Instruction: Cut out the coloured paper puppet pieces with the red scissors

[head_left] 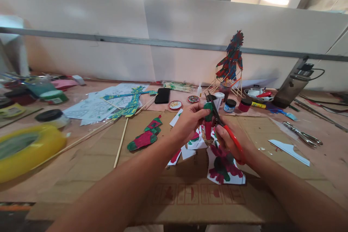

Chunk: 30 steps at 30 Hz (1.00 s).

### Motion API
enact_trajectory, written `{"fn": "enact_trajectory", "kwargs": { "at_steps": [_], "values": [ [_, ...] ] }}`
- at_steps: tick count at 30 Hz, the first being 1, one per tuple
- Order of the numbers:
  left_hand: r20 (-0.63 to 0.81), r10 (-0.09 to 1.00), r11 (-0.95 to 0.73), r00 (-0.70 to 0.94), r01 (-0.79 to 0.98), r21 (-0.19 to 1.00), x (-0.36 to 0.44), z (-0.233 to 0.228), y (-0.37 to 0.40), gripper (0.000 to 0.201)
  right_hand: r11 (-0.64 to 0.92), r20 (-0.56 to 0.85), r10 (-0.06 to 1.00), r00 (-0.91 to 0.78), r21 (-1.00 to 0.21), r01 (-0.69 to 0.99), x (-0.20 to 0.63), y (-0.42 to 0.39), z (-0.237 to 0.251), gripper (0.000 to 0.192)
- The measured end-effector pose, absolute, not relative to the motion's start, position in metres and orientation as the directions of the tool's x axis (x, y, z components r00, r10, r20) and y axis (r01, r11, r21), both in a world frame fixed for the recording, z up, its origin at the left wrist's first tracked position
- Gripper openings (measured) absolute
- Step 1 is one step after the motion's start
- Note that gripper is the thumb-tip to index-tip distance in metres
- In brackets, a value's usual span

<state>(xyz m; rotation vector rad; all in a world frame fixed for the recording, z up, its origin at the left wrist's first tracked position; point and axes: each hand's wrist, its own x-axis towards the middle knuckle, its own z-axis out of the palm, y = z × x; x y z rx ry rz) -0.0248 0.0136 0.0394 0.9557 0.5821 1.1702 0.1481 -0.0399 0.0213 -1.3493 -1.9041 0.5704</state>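
Now, in the head view, the left hand [190, 119] is closed around a small painted cutout [208, 123], green on top and red below, and holds it up above the cardboard [163, 174] in the middle of the table. The right hand [231, 141] is closed on the red handles of the scissors [223, 125]; the blades point up and to the left and they touch the cutout's right edge. The cutout stands almost upright, its long axis is vertical, with the green end up and away from the person.

As I judge it, the cutting is partly done: one finished red-green piece [144, 137] lies to the left, white scraps [187, 150] lie under the hands, and a painted sheet [224, 166] with white border waits uncut below the right hand. A blue-red puppet [232, 58] stands at the wall.
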Motion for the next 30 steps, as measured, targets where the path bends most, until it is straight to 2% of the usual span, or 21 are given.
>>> {"fn": "enact_trajectory", "kwargs": {
  "at_steps": [7,18,30],
  "values": [
    [0.070,0.947,0.096,0.315,-0.481,0.871,-0.0254,0.0395,0.0116,0.035,0.370,0.287,0.929,-0.233,-0.743,0.558,0.1497,-0.0379,0.0212,0.030],
    [0.076,0.941,0.096,0.329,-0.474,0.875,-0.0264,0.0383,0.0137,0.030,0.344,0.297,0.938,-0.181,-0.717,0.607,0.1530,-0.0373,0.0166,0.033],
    [0.062,0.947,0.112,0.315,-0.504,0.856,-0.0268,0.0410,0.0143,0.030,0.366,0.307,0.929,-0.206,-0.683,0.633,0.1499,-0.0393,0.0245,0.028]
  ]
}}
